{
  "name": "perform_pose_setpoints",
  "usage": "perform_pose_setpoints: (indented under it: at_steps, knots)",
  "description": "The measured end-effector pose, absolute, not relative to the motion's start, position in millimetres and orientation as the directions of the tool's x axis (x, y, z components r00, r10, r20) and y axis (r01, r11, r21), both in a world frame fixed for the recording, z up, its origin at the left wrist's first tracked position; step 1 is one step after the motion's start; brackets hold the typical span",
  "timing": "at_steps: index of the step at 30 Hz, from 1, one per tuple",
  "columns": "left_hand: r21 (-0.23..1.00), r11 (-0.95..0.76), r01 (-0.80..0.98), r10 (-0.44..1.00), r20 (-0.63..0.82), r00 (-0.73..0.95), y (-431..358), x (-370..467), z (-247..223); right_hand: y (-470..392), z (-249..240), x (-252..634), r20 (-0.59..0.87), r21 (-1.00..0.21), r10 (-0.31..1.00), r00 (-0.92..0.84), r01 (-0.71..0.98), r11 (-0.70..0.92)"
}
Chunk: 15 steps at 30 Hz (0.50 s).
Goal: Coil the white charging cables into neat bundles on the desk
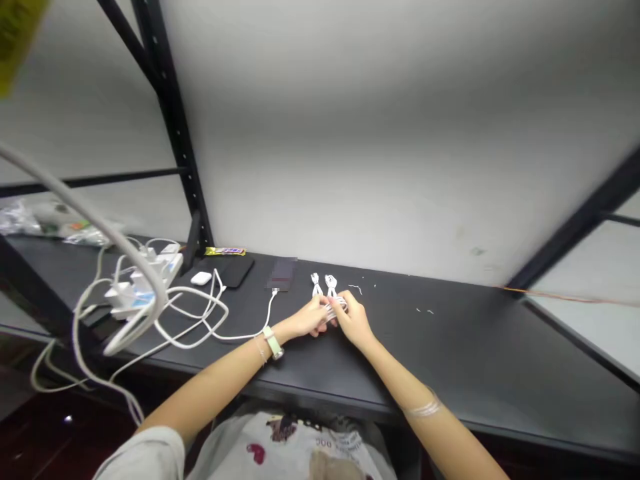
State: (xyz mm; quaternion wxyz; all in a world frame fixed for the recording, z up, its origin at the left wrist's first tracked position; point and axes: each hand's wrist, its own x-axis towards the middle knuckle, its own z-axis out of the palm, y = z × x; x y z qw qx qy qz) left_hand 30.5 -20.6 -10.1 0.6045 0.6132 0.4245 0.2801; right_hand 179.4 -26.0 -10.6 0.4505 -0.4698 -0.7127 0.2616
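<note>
A coiled white cable (pixel 336 309) is held between both hands above the dark tabletop. My left hand (pixel 311 317) is closed on its left side, with a pale green watch on the wrist. On its right side, my right hand (pixel 353 319) has its fingers closed round the same coil. Just beyond the hands lie two bundled white cables, one (pixel 315 283) on the left and another (pixel 331 283) on the right; their near ends are partly hidden by the hands.
A phone (pixel 283 273) with a white cable plugged in lies left of the hands. Farther left are a black pad (pixel 239 272), a white case (pixel 201 279), a yellow wrapper (pixel 225 251), and a power strip (pixel 170 263) with tangled cables. Small white scraps (pixel 355 288) lie on the right.
</note>
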Motion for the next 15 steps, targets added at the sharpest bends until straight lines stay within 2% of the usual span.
perform_pose_setpoints:
  at_steps: [5,9,15]
  knots:
    - [0.977,0.084,0.194,0.787,-0.184,0.589,-22.9,23.2,-1.9,-22.9,-9.1,182.3,0.452,-0.754,0.89,-0.067,0.504,0.421]
    - [0.98,0.115,0.162,0.784,-0.189,0.591,-19.9,20.7,-5.0,-14.0,-12.3,185.7,0.445,-0.733,0.895,-0.031,0.562,0.384]
    - [0.97,0.235,0.062,0.767,-0.224,0.601,-14.4,20.7,-6.8,14.3,-17.8,216.6,0.393,-0.675,0.892,0.225,0.729,0.114]
